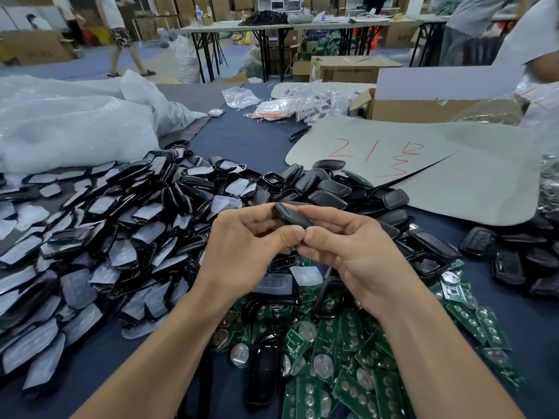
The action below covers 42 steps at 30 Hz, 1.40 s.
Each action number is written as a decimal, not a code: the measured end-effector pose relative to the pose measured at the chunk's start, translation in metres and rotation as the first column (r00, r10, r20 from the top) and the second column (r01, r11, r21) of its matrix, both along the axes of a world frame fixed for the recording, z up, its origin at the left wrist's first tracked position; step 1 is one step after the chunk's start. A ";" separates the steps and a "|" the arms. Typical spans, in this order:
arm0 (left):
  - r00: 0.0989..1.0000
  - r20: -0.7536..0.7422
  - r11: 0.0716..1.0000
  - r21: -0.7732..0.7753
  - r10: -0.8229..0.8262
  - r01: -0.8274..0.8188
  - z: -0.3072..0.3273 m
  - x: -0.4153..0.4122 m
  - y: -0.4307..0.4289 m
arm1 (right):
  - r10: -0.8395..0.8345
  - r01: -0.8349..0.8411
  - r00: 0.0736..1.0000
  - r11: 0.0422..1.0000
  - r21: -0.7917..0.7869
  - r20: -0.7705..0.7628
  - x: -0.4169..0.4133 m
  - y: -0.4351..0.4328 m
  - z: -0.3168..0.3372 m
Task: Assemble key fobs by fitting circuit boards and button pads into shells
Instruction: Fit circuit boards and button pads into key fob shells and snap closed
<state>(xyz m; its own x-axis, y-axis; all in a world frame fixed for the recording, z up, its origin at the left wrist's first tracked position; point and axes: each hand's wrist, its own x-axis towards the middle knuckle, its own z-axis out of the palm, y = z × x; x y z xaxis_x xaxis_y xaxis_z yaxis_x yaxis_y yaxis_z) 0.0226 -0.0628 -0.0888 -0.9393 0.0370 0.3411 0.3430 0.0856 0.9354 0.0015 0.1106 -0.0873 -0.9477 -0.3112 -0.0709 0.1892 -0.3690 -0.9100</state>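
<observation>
Both hands hold one black key fob shell (291, 215) above the table's middle. My left hand (251, 240) grips it from the left with curled fingers and thumb. My right hand (344, 246) pinches it from the right, and the two thumbs meet beneath it. Green circuit boards (357, 358) with round coin cells lie heaped below the hands. Translucent button pads (306, 275) lie among them. A large pile of black shell halves with clear pads (115, 237) spreads to the left. More black shells (332, 189) lie behind the hands.
Grey card sheets with red writing (393, 158) lie at back right beside a cardboard box (423, 107). White plastic bags (69, 125) sit at back left. Small bagged parts (281, 108) lie farther back. Another dark shell heap (520, 258) lies at right. A person (532, 40) stands at far right.
</observation>
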 end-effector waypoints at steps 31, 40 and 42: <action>0.991 0.136 0.962 0.267 0.013 -0.049 0.006 -0.003 0.005 | -0.118 0.119 0.992 0.992 0.041 -0.036 0.004 -0.007 -0.007; 0.961 0.274 0.897 0.413 0.043 -0.158 0.003 -0.005 0.008 | -0.142 0.143 0.989 0.989 0.046 -0.043 0.004 -0.013 -0.011; 0.959 0.284 0.897 0.418 0.020 -0.142 0.002 -0.005 0.005 | -0.137 0.139 0.990 0.989 0.056 -0.043 0.004 -0.013 -0.012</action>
<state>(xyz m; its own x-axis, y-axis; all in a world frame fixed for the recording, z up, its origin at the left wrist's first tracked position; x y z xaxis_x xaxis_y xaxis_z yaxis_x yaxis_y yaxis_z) 0.0177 -0.0580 -0.0864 -0.9897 -0.1361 0.0434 0.0865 -0.3291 0.9403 0.0054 0.0976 -0.0992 -0.9837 -0.1736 -0.0474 0.1042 -0.3351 -0.9364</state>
